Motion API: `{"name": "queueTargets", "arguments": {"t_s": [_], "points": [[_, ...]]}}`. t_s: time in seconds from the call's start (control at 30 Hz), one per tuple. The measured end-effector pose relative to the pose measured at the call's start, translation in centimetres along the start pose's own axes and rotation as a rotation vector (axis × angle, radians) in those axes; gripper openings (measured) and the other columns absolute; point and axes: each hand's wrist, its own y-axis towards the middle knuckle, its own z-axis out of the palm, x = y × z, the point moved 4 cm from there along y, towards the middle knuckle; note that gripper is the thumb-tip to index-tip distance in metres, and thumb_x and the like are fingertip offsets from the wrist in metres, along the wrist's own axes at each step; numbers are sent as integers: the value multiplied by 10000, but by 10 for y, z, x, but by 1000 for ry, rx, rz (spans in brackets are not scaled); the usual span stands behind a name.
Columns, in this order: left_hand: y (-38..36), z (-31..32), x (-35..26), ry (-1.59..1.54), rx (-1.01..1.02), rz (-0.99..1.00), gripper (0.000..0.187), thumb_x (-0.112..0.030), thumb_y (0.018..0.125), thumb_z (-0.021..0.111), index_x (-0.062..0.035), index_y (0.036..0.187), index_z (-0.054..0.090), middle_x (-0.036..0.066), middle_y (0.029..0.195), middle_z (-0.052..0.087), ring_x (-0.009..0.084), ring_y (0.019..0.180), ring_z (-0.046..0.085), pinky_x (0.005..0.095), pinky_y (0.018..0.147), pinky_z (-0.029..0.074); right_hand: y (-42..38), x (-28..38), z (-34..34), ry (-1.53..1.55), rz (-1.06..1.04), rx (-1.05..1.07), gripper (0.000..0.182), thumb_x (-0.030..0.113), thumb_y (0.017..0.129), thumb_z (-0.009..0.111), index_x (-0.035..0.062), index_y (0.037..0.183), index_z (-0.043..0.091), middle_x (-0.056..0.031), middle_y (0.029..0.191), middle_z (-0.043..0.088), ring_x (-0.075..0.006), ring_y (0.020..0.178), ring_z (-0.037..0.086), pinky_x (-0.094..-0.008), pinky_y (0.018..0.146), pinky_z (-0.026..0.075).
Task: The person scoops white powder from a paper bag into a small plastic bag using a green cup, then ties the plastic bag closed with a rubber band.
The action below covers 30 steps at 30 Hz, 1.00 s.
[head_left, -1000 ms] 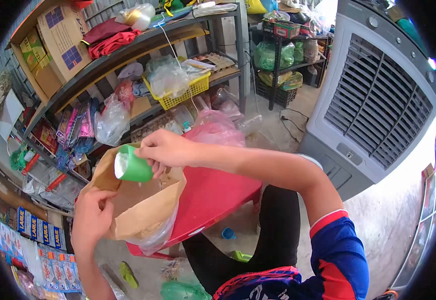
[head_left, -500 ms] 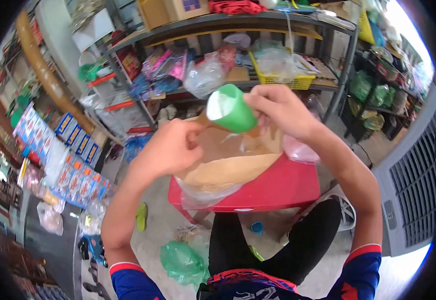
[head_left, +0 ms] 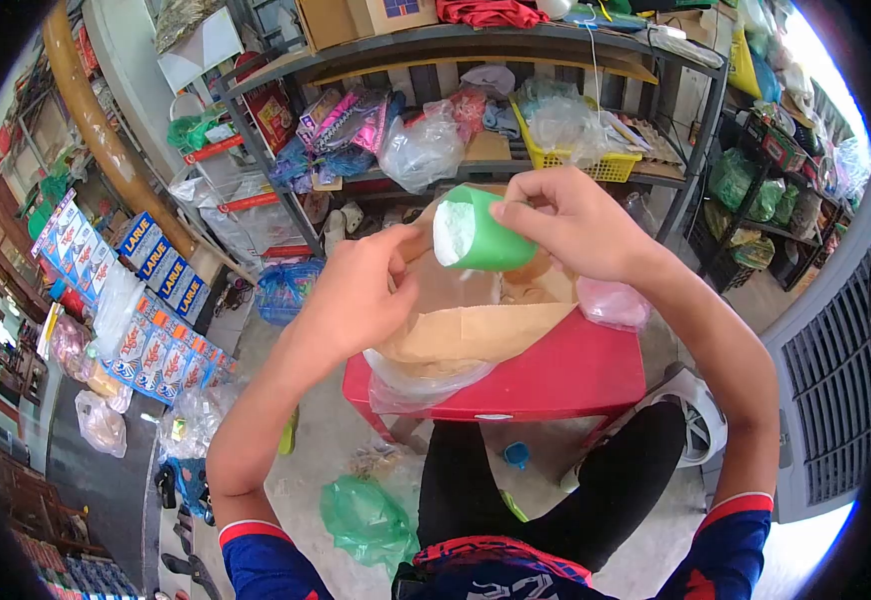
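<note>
My right hand (head_left: 571, 225) grips a green plastic cup (head_left: 501, 235) by its side. The cup is tilted, its mouth facing left, and white powder (head_left: 455, 232) fills the opening. Below it, a large brown paper bag (head_left: 486, 335) stands open on a red plastic stool (head_left: 546, 370), with clear plastic (head_left: 426, 388) around its near left side. My left hand (head_left: 366, 295) is closed at the bag's left edge, its fingers curled and seemingly pinching the paper rim. The cup hides part of the bag's far side.
A pink plastic bag (head_left: 613, 303) lies at the stool's right. Behind stands a metal shelf (head_left: 476, 45) with plastic bags and a yellow basket (head_left: 581, 160). On the floor are a green plastic bag (head_left: 366, 520) and a small blue cup (head_left: 517, 455). A grey vented appliance (head_left: 836, 370) stands right.
The cup has moved slightly right and down, and more white powder shows at its mouth. My left hand stays by the bag's edge, shifted slightly right. The camera view has shifted slightly.
</note>
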Motion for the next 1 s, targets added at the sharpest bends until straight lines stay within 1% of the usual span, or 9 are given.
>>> {"name": "queueTargets", "arguments": {"t_s": [0.1,0.2,0.3,0.4,0.5,0.6,0.7,0.9,1.0], "points": [[2,2,3,-19,-33,-16,422,-12,898,670,16,1319,669,113,764,687,154,619,669,337,599,521,1,1,2,-158,-148,-45,331,266,1022,664,-22,862,638,-15,662,547,-58,621,451,-298,561,400],[7,4,6,-16,-39,2,398,-12,902,658,20,1298,674,109,762,684,155,616,659,336,596,516,0,12,5,-245,-155,-40,324,242,995,680,-53,870,636,-92,648,530,-120,615,444,-354,585,410],[12,7,9,-28,-37,5,387,-13,904,646,27,1288,675,103,757,680,148,619,647,330,597,512,2,15,10,-327,-237,-74,305,233,984,681,-61,912,652,-160,673,544,-198,610,455,-389,605,433],[15,8,12,-51,-27,-13,392,-12,905,635,28,1293,672,100,754,677,137,634,643,326,602,509,3,21,13,-339,-266,-75,292,227,974,680,-62,940,665,-221,721,593,-323,620,529,-429,648,475],[17,6,13,-72,-7,-48,400,-15,907,628,27,1303,667,99,756,678,129,646,643,327,610,508,5,24,17,-381,-305,-74,287,232,962,680,-54,947,682,-249,759,634,-407,685,622,-447,693,511],[18,5,12,-83,-5,-53,407,-17,908,624,28,1311,661,97,756,682,130,647,644,330,618,510,7,26,21,-417,-316,-53,296,245,953,681,-51,941,694,-269,789,659,-459,774,665,-472,734,533],[18,5,12,-90,-18,-43,405,-18,910,620,33,1310,658,95,753,682,135,649,652,335,624,514,9,25,24,-472,-371,-64,309,257,949,681,-51,931,700,-266,788,669,-454,770,675,-480,740,541],[18,5,13,-101,-1,-68,405,-12,916,608,51,1315,642,97,755,685,159,650,689,344,623,527,11,25,25,-486,-352,-37,311,257,945,680,-53,920,700,-262,773,673,-457,766,684,-482,747,552],[19,7,15,-112,2,-83,409,-10,920,600,65,1321,629,99,753,687,167,645,699,344,615,530,11,26,26,-504,-379,-36,302,245,944,674,-55,919,702,-265,778,677,-456,770,687,-483,747,555]]}}
